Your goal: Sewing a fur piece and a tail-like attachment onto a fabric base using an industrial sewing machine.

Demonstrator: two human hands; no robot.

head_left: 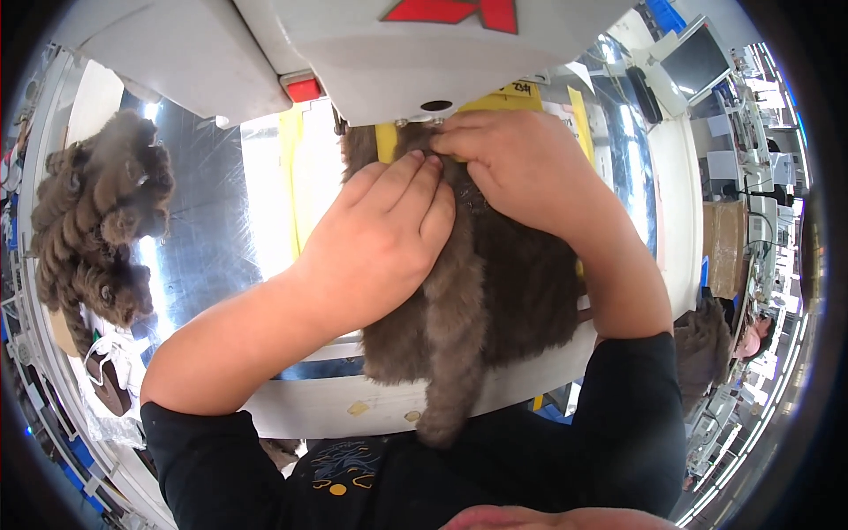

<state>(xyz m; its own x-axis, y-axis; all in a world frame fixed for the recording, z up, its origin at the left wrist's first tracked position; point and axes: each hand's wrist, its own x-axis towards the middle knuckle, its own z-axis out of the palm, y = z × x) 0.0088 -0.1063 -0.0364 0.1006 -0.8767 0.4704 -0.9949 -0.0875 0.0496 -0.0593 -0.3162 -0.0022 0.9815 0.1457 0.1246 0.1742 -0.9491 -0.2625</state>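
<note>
Fingers (pixel 402 185) nearly straight, left hand (pixel 375 238) lies palm-down on brown fur (pixel 503 300); right hand (pixel 530 168) curls beside, its hold unclear.

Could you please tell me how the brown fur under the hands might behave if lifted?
The fur is probably floppy: its narrow strip curves and trails past the edge of the table. It seems unlikely to roll, since its wide part lies spread out.

Bright white light glares in streaks off the metal desk (pixel 205 208), the brown fur (pixel 530 287) on it lies in darker shade, and around the desk fisheye distortion bends straight edges toward a black rim.
</note>
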